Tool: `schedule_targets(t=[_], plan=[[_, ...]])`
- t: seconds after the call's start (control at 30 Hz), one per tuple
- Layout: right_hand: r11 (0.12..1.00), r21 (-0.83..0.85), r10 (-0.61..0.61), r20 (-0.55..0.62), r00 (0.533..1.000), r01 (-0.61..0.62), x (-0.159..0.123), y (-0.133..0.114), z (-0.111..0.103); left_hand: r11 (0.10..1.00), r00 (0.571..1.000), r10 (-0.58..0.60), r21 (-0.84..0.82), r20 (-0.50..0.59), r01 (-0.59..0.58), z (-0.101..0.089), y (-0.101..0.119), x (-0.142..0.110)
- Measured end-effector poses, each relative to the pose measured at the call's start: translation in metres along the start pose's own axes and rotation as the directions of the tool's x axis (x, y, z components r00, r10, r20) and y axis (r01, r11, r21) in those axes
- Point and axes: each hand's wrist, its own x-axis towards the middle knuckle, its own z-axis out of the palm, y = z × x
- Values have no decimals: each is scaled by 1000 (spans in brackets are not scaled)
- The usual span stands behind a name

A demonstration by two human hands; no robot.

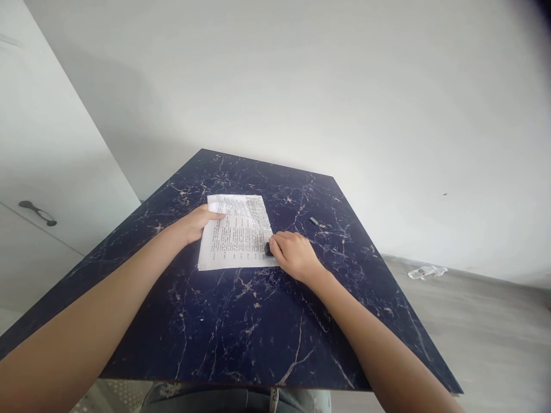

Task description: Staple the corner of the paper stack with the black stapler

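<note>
Printed sheets of paper [236, 235], creased toward the upper right, lie on the dark blue marbled table [241, 310]. My left hand [198, 223] grips their left edge, thumb on top and the other fingers out of sight underneath. At the lower right edge of the paper, my right hand [295, 255] is closed around a small black object [268, 249]. Only the end of that object shows over the print, so its kind is not clear. Beyond the right hand, a small grey piece [314, 221] rests on the tabletop.
A white wall [301, 86] rises behind the table's far edge. On the left stands a white cabinet with a dark handle [38, 213]. A clear crumpled plastic item [427, 272] lies on the grey floor [486, 327] to the right.
</note>
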Motion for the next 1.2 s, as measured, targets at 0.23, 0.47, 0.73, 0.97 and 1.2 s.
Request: schedule_targets(t=[0.23, 0.47, 0.73, 0.97, 1.2], plan=[[999, 19, 50, 14, 999, -50, 1, -2, -3, 1000, 1000, 7, -4, 14, -7, 1, -1, -1], [999, -33, 32, 19, 999, -31, 1, -5, -3, 1000, 1000, -3, 2, -2, 3, 4, 0, -3], [988, -130, 83, 27, 996, -79, 1, -13, 2, 1000, 999, 14, 22, 37, -15, 2, -3, 0], [957, -264, 127, -6, 992, -124, 3, -31, 15, 999, 1000, 23, 27, 16, -24, 5, -3, -2], [1000, 8, 5, 89, 996, -5, 0, -2, -12, 998, 1000, 8, 62, -16, -7, 5, 2, -7]])
